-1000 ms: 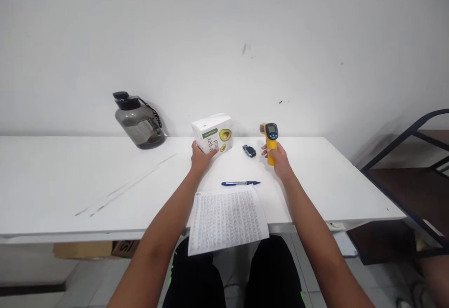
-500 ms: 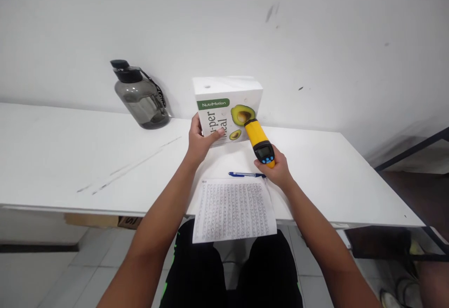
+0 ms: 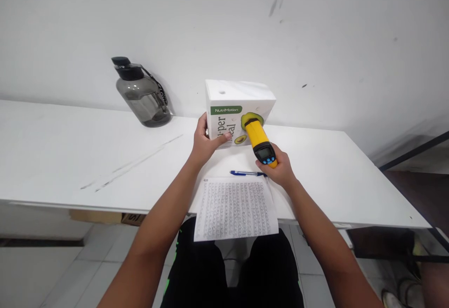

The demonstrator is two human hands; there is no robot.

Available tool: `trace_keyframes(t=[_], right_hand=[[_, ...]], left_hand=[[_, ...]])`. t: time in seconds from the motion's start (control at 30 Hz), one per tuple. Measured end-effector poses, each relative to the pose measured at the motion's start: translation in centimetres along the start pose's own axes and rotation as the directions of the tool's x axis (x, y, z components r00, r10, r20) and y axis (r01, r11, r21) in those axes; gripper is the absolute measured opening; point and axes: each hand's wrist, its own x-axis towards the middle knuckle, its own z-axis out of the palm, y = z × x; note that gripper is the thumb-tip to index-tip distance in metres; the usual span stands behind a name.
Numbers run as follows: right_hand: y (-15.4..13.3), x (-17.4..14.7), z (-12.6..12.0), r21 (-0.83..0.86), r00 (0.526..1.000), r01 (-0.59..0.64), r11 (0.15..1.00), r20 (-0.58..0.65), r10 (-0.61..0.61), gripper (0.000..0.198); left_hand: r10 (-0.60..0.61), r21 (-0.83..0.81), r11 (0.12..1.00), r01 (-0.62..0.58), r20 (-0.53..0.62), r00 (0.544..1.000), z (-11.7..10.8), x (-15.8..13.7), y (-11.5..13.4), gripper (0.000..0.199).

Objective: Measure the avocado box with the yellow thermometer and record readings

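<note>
My left hand [image 3: 206, 143] grips the left side of a white box [image 3: 240, 91] with a green "NutriMotion" label and avocado pictures, thumb across its front. My right hand [image 3: 279, 166] is wrapped round the handle of a yellow and black infrared thermometer [image 3: 257, 135]. Its nose points at the larger avocado picture and covers part of it; whether it touches the box I cannot tell. Below the box a blue pen [image 3: 242, 173] lies on the table, its right end by my right hand. A printed sheet of paper [image 3: 236, 209] hangs partly over the table's front edge.
A dark see-through water bottle [image 3: 145, 95] with a black cap and strap stands at the back left, near the wall. The white table [image 3: 115, 153] bears dark scuff lines on its left. Under it are a cardboard box [image 3: 94, 216] and a tiled floor; a shoe shows lower right.
The box has shifted to the right with my left hand and now shows more of its left side. The thermometer's nose covers more of the avocado picture.
</note>
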Motion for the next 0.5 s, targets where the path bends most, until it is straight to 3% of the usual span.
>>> trace_keyframes(t=[0.23, 0.5], right_hand=[[0.32, -0.04, 0.03, -0.021, 1.0, 0.021, 1.0, 0.007, -0.021, 0.047], [-0.26, 0.06, 0.03, -0.025, 0.996, -0.085, 0.996, -0.002, 0.085, 0.047]], left_hand=[[0.017, 0.003, 1.0, -0.017, 0.019, 1.0, -0.1, -0.05, -0.41, 0.08], [-0.014, -0.007, 1.0, 0.014, 0.023, 1.0, -0.05, -0.24, -0.18, 0.077]])
